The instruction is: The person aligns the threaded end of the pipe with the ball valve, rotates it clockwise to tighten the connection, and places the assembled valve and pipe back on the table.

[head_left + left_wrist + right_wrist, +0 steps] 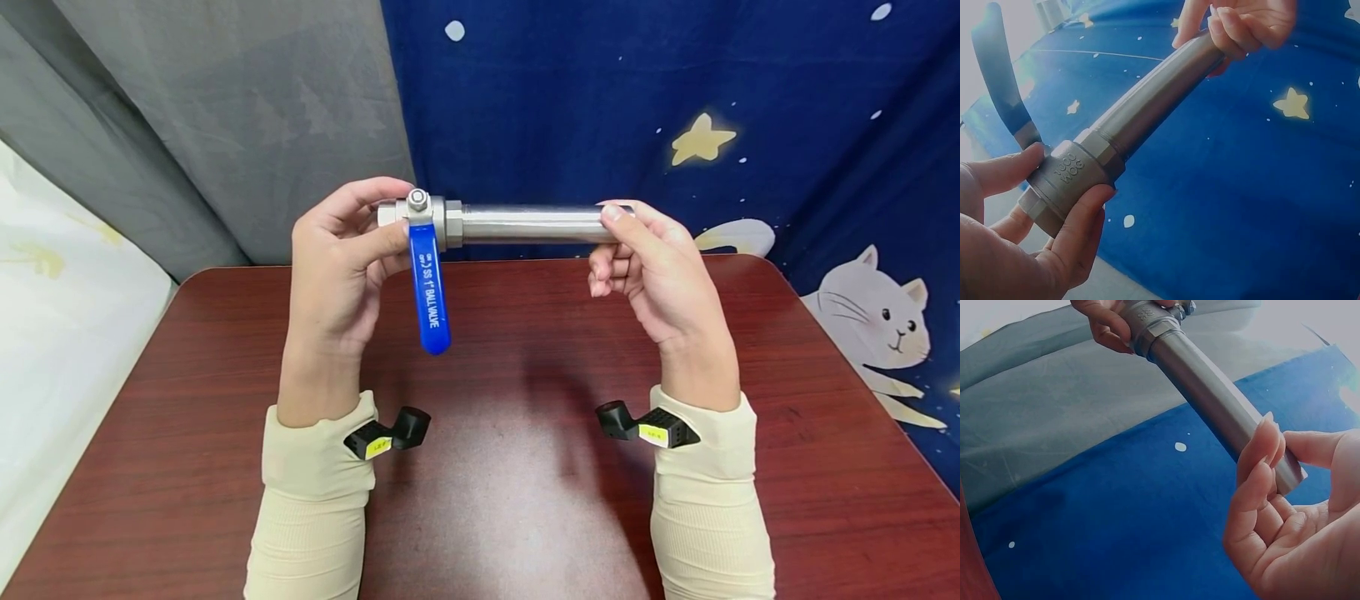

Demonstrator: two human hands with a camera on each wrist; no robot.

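Note:
A steel ball valve (453,223) and a smooth steel pipe (532,225) lie in one line, held level above the table in the head view. The pipe's left end sits in the valve's hex end; how deep is hidden. My left hand (330,267) grips the valve body between thumb and fingers, the thumb near the base of its blue lever handle (430,292). That lever points toward me, across the pipe. At the pipe's far end, my right hand (671,271) pinches it with thumb and fingers. The left wrist view shows raised lettering on the valve body (1069,169).
Below the hands is a dark red-brown wooden table (495,483). Behind its far edge hang a grey curtain (247,100) and a blue curtain (540,108) with stars and a cat. White cloth (67,275) is at the left. Small black cameras (411,427) are strapped to both sleeves.

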